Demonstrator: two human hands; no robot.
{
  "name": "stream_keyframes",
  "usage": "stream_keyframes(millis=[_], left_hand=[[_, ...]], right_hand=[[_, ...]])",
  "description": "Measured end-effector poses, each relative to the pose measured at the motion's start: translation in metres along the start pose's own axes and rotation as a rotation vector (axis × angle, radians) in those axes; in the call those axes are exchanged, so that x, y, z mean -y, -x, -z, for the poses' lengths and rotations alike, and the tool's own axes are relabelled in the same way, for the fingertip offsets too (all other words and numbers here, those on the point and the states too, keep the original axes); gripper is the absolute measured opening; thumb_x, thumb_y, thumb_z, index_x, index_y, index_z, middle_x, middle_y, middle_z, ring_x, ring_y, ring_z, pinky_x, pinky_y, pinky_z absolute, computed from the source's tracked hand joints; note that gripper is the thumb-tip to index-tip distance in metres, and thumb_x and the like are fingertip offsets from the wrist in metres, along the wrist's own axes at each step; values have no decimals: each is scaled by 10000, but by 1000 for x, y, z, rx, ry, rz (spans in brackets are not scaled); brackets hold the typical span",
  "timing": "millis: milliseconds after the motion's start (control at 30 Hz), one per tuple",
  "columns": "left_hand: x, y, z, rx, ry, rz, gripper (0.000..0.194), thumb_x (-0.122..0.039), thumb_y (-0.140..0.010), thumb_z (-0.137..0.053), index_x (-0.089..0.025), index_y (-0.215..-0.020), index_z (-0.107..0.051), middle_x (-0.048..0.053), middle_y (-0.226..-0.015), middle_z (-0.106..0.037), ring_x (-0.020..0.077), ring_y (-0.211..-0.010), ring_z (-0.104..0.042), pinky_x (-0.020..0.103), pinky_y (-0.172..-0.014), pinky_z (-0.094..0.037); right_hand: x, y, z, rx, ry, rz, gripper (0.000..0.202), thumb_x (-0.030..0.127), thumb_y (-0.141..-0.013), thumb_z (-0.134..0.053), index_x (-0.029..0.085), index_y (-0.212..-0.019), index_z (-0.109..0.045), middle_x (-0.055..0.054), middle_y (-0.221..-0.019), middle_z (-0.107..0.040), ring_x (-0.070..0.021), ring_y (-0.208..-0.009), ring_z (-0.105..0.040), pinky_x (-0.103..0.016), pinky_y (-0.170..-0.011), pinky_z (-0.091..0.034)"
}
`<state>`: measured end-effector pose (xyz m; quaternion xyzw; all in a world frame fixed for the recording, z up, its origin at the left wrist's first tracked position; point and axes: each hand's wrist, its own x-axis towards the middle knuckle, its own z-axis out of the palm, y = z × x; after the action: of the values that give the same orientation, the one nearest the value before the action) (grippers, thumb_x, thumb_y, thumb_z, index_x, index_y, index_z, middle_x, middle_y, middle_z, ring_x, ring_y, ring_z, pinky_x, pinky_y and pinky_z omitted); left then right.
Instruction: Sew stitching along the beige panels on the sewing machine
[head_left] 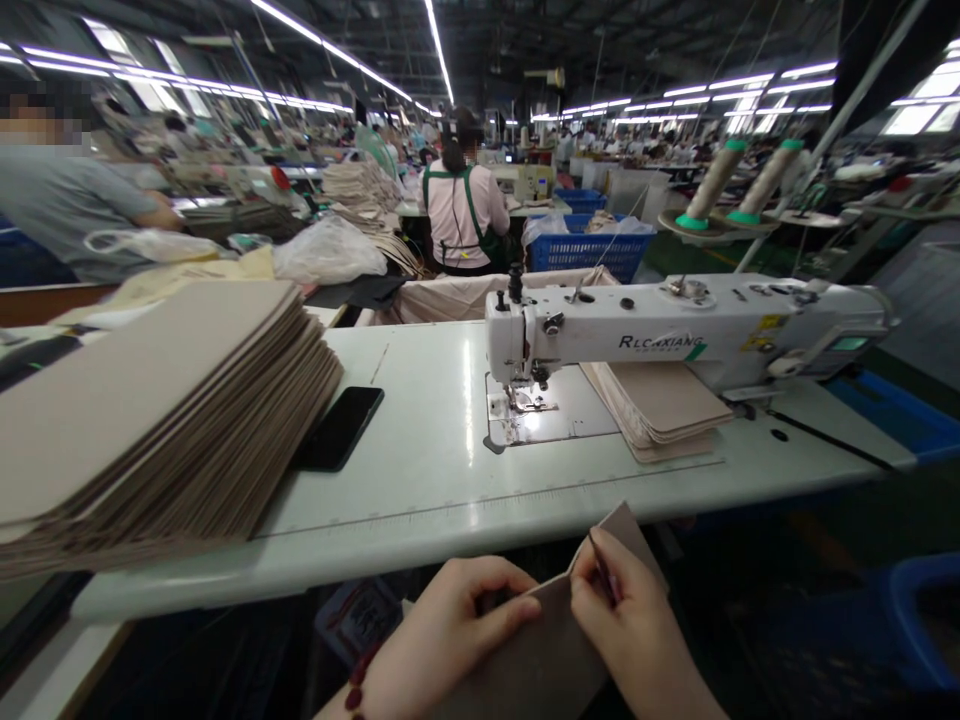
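Below the table's front edge, a beige fabric panel (pixel 551 640) is bent upward in front of me. My left hand (pixel 480 620) pinches its upper edge between thumb and fingers. A thin, dark, pointed tool (pixel 602 568) is gripped in my right hand (pixel 622 600), its tip at the panel's edge; I cannot tell its exact kind. The right fingers also press against the panel. Beyond my hands stands a white sewing machine (pixel 622 325), its needle area lit. A small stack of beige panels (pixel 660 405) lies under the machine's arm.
A tall stack of beige panels (pixel 172 400) fills the table's left side, with a black phone (pixel 345 428) beside it. Thread cones (pixel 712 185) stand behind the machine. A blue crate (pixel 585 250) and a co-worker (pixel 463 205) are beyond the table (pixel 427 450).
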<state>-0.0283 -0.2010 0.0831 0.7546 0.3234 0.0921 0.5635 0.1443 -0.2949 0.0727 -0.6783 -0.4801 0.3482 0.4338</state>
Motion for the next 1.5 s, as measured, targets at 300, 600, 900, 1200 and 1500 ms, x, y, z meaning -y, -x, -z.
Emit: stream_keyframes(millis=[300, 600, 900, 1200, 1500], left_hand=[[10, -3, 18, 221, 228, 186, 319, -406, -877, -595, -176, -1057, -724, 41, -934, -738, 176, -803, -658, 222, -672, -461], [8, -5, 22, 314, 350, 168, 348, -362, -878, -591, -195, -1172, -674, 45, -1076, -714, 204, -950, -653, 273, -811, -475], [1, -1, 3, 34, -125, 2, 179, -132, -825, -507, -187, -913, -653, -15, -824, -648, 139, -743, -561, 209, -641, -408], [5, 5, -17, -100, 30, -117, 200, -333, -931, -578, -176, -850, -671, 13, -840, -645, 151, -809, -580, 233, -740, -428], [8, 11, -10, -152, 60, -114, 136, -281, -927, -600, -194, -889, -698, 5, -863, -671, 146, -820, -605, 226, -733, -435]], right_hand=[[-1, -13, 23, 64, 11, -126, 109, 153, -805, -467, 218, -720, -449, 63, -674, -410, -122, -644, -405, -260, -597, -338], [-4, -17, 26, 94, -16, -117, 125, 155, -789, -469, 216, -683, -447, 60, -640, -410, -123, -624, -400, -255, -564, -325], [3, -2, 6, 158, -202, -143, 119, 251, -816, -508, 210, -714, -463, 45, -693, -419, -133, -665, -398, -259, -621, -358], [-6, 10, -13, 125, -354, -86, 164, 270, -803, -535, 215, -677, -446, 50, -664, -404, -125, -622, -382, -255, -582, -327], [6, 16, -12, 100, -125, -146, 196, 369, -804, -571, 206, -702, -532, 44, -646, -451, -125, -602, -440, -237, -563, -347]])
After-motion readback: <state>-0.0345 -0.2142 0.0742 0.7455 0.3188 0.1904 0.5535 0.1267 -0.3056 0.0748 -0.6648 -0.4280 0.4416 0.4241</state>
